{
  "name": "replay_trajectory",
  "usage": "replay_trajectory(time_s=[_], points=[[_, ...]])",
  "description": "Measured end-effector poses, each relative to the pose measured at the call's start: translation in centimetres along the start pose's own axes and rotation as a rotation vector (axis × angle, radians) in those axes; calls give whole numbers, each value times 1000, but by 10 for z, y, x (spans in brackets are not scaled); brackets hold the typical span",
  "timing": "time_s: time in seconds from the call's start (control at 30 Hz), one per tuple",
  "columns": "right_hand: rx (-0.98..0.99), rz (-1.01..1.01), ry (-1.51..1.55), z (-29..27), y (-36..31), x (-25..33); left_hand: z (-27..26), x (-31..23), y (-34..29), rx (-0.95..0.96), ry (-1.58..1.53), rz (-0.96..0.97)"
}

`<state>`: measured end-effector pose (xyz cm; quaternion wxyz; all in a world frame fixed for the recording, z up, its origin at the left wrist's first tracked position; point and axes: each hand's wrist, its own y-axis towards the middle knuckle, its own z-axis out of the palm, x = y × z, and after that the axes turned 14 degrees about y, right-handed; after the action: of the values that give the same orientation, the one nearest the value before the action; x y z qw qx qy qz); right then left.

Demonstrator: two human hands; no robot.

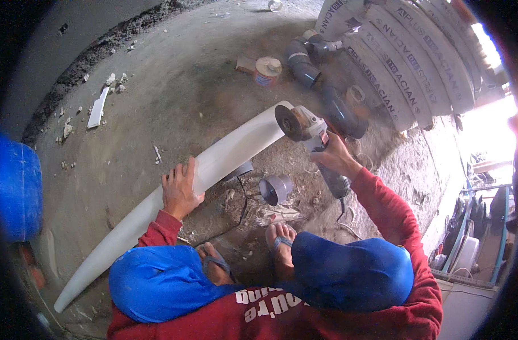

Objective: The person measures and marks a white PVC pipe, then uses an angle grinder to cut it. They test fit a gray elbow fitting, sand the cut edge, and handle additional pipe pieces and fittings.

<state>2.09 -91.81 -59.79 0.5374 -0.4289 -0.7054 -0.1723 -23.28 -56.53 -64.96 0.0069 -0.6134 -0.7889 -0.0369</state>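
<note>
A long white plastic pipe (236, 148) runs slantwise from the lower left to the middle of the view. My left hand (181, 188) lies over it partway along, fingers wrapped on its upper side. In my right hand (337, 154) is an angle grinder (331, 177), gripped by its body. The grinder's dark cutting disc (291, 123) is at the pipe's far end; I cannot tell whether it touches. The grinder's cord (345, 215) trails down toward my feet. Below the pipe's middle, a short grey pipe fitting (275, 189) lies on the ground.
Dark grey pipe elbows (303, 65) and a round tin (267, 71) stand beyond the disc. Stacked grey printed sacks (406, 62) fill the upper right. A blue drum (18, 190) is at the left edge. White scrap (98, 107) and rubble lie on the floor.
</note>
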Motion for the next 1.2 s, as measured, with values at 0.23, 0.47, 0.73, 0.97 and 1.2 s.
replay_trajectory(time_s=[0.23,0.47,0.73,0.97,1.2], points=[[-33,21,-65,1,3,3,1,-1,-1,15,9,-13],[-6,-15,-20,1,9,-2,2,-1,-1,15,16,-7],[-13,-6,-59,4,9,-1,2,0,-1,13,20,-2],[-22,16,-47,2,13,0,4,0,-1,6,26,-2],[-12,47,-15,3,13,5,5,0,0,11,18,0]])
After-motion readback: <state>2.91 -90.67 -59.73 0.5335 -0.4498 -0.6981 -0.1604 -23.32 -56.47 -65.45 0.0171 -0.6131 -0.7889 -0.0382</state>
